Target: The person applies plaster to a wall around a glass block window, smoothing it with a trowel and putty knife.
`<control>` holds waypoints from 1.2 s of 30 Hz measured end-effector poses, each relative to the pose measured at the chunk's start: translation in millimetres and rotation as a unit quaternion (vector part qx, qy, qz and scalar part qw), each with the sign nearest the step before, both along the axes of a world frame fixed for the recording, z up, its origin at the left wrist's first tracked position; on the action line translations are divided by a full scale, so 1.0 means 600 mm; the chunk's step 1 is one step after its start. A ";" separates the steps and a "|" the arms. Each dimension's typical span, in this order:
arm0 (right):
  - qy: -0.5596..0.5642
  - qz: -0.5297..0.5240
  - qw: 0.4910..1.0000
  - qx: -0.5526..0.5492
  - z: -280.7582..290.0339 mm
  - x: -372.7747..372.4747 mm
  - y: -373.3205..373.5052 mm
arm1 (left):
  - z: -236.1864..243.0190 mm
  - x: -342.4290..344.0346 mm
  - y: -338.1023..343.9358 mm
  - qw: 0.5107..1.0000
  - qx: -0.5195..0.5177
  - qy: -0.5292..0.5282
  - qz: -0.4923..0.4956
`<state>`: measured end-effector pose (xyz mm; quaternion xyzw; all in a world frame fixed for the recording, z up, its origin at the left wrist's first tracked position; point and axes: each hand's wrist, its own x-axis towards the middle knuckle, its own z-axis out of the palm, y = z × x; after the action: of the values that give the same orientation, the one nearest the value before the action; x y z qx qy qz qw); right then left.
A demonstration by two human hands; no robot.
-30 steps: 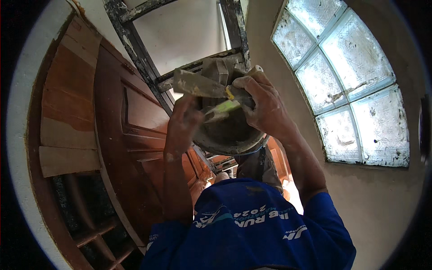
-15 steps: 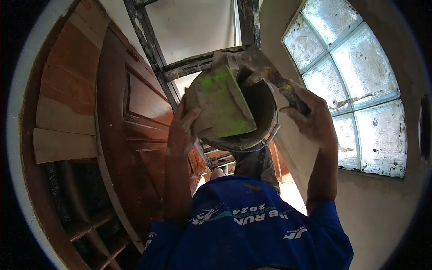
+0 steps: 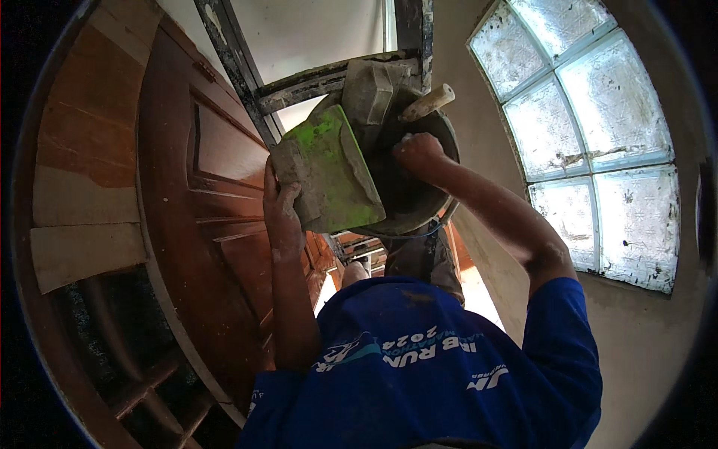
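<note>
My left hand (image 3: 284,213) grips the left edge of a square green plastering hawk (image 3: 329,172), smeared with grey mortar and tilted over the near left side of a bucket (image 3: 449,142). Down inside the bucket, my right hand (image 3: 419,153) is closed in a fist. The trowel it held half a second ago is hidden behind the fist and in the dark interior. A pale wooden handle (image 3: 430,103) sticks out past the far rim. Beside it, a grey mortar-caked, box-shaped piece (image 3: 370,90) leans at the bucket's far side.
A paint-spattered ladder (image 3: 336,81) stands behind the bucket. To the left is a brown panelled door (image 3: 232,150), with cardboard sheets (image 3: 90,150) beyond it. A glass-block window (image 3: 598,142) is set in the plastered wall (image 3: 479,52) at right.
My right hand has swung left and down into the bucket, taking the trowel out of sight. The hawk has shifted left with my left hand. The pale wooden handle now shows.
</note>
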<state>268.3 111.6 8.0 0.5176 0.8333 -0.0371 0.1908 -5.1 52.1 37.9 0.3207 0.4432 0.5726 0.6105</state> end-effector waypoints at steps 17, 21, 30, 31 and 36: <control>0.212 -0.040 0.892 -0.397 0.053 0.022 0.054 | -0.017 0.009 0.009 0.999 0.027 0.024 0.030; 0.316 -0.200 0.834 -0.406 0.120 0.050 0.034 | -0.022 0.003 0.001 0.996 0.037 -0.059 0.049; 0.568 -0.340 0.699 -0.270 0.178 0.133 -0.089 | 0.010 0.006 -0.008 0.995 0.017 -0.027 0.097; 0.593 -0.359 0.681 -0.233 0.180 0.136 -0.107 | 0.016 0.009 -0.009 0.995 0.019 -0.028 0.096; 0.629 -0.373 0.669 -0.134 0.188 0.113 -0.195 | 0.007 0.016 -0.002 0.996 0.050 -0.022 0.073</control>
<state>336.3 -5.3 120.6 0.6082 0.4792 -0.5329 -0.3413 4.4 50.6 41.9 0.3050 0.4222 0.6441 0.5603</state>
